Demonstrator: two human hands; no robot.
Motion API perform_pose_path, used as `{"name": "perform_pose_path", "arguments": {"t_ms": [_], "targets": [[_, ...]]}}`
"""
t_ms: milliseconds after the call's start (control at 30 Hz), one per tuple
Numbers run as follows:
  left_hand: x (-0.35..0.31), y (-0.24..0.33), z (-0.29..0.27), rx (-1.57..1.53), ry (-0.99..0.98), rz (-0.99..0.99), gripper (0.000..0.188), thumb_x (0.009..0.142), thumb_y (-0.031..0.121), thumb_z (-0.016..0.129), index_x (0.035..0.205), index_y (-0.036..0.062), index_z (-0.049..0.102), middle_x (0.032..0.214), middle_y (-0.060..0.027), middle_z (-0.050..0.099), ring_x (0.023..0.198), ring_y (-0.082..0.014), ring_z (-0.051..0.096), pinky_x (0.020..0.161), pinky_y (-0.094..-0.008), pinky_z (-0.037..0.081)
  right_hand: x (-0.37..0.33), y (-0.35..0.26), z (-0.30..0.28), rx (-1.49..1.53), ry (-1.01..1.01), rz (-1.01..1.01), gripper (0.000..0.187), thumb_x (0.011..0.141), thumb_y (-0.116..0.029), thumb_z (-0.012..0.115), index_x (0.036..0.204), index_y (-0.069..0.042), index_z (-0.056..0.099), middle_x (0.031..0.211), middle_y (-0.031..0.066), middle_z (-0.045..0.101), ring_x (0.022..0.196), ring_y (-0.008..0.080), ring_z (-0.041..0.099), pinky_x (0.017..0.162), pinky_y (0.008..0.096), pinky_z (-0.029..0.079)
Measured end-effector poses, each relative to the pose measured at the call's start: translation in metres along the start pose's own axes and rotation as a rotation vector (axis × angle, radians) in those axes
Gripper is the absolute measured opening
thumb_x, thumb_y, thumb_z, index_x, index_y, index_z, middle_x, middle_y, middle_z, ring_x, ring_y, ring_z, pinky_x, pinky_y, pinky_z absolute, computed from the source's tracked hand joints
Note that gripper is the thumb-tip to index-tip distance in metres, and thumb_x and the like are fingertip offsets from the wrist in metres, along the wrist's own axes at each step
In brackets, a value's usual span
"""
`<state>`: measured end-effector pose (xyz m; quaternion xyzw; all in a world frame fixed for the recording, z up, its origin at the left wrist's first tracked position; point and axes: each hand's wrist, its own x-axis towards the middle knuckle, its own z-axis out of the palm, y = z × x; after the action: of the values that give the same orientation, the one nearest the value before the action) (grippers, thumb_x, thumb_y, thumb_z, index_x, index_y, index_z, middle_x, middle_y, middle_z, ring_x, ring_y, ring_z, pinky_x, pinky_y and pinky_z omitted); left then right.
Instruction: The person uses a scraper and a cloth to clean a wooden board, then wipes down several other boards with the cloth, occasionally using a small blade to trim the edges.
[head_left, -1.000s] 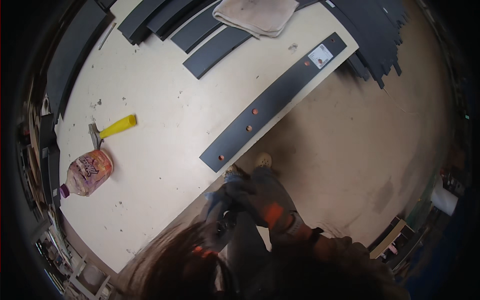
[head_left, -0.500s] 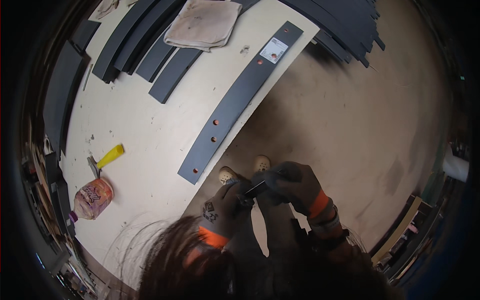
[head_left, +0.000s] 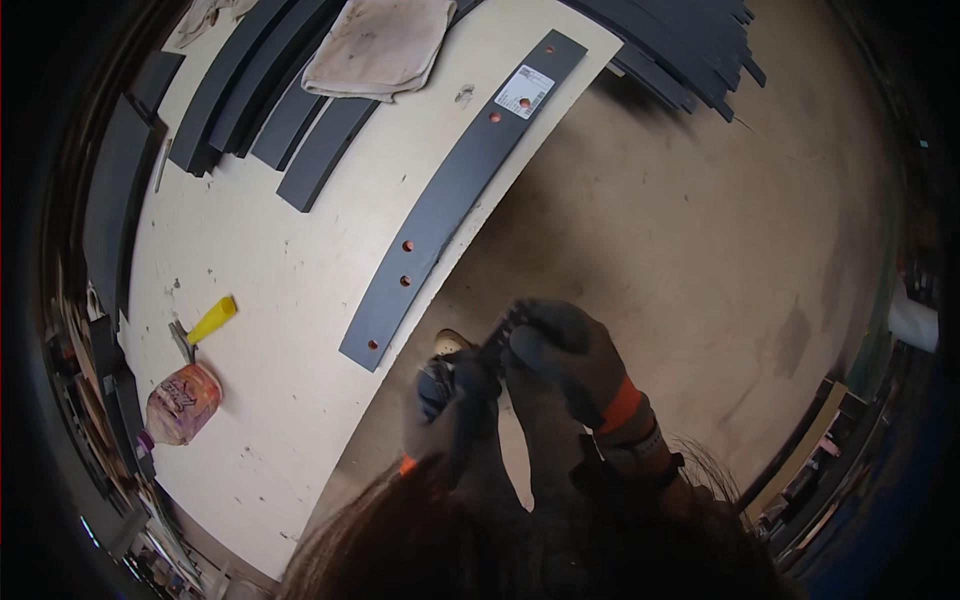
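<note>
Both my hands wear grey work gloves with orange cuffs and meet off the table's edge, above the floor. My left hand (head_left: 440, 402) is closed, and so is my right hand (head_left: 570, 358). Between them they grip a slim dark object (head_left: 494, 347); the fingers cover much of it, so its kind does not show. Nearest to the hands on the table lies a long, slightly curved dark-grey board (head_left: 450, 205). It has several drilled holes and a white label (head_left: 526, 88) near its far end.
The pale table (head_left: 280, 350) has its edge just left of my hands. At left lie a yellow-handled tool (head_left: 212, 320) and a bottle with a purple cap (head_left: 184, 405). Several dark boards (head_left: 325, 155) and a folded cloth (head_left: 378, 45) lie farther back. More boards are stacked (head_left: 680, 40) at far right.
My right hand has shifted slightly left and up, and my left hand has turned, showing its fingers. The view has shifted a little, so the table things appear farther left.
</note>
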<state>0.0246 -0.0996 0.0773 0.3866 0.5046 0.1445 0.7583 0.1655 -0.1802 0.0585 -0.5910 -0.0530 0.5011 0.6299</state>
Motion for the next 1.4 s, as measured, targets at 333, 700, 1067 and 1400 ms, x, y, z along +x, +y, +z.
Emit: {"name": "perform_pose_path", "arguments": {"t_ms": [333, 700, 1067, 1400], "targets": [[0.013, 0.014, -0.007, 0.301, 0.088, 0.019, 0.027, 0.089, 0.013, 0.062, 0.112, -0.0008, 0.058, 0.080, -0.0066, 0.062, 0.060, -0.0110, 0.058, 0.053, -0.0264, 0.048, 0.025, 0.009, 0.041, -0.229, -0.060, -0.100, 0.022, 0.090, -0.005, 0.054, 0.111, 0.002, 0.057, 0.092, 0.0081, 0.064, 0.083, 0.0115, 0.060, 0.075, 0.0262, 0.051], [0.043, 0.022, -0.066, 0.757, 0.441, 0.207, 0.056, 0.073, 0.021, 0.078, 0.118, -0.0019, 0.054, 0.092, -0.0083, 0.062, 0.082, -0.0126, 0.059, 0.078, -0.0247, 0.049, 0.105, -0.023, 0.019, -0.477, -0.013, -0.064, 0.010, 0.088, -0.007, 0.054, 0.095, -0.002, 0.059, 0.067, 0.0040, 0.058, 0.057, 0.0113, 0.056, 0.054, 0.0274, 0.049], [0.047, 0.018, -0.079, 0.609, 0.398, 0.133, 0.047, 0.075, 0.013, 0.073, 0.114, -0.0014, 0.050, 0.095, -0.0069, 0.061, 0.084, -0.0115, 0.058, 0.076, -0.0246, 0.049, 0.109, -0.003, 0.029, -0.903, -0.014, -0.462, 0.018, 0.081, -0.012, 0.064, 0.096, -0.002, 0.060, 0.083, 0.0120, 0.068, 0.077, 0.0277, 0.068, 0.069, 0.0333, 0.052], [0.057, 0.008, -0.077, 0.592, 0.385, 0.172, 0.035, 0.074, 0.008, 0.074, 0.103, 0.0011, 0.055, 0.081, 0.0003, 0.058, 0.073, -0.0057, 0.052, 0.068, -0.0195, 0.045, 0.103, 0.006, 0.031, -1.115, -0.011, -0.488, 0.019, 0.079, -0.006, 0.062, 0.098, -0.003, 0.062, 0.086, 0.0121, 0.069, 0.079, 0.0268, 0.069, 0.071, 0.0325, 0.054]]}}
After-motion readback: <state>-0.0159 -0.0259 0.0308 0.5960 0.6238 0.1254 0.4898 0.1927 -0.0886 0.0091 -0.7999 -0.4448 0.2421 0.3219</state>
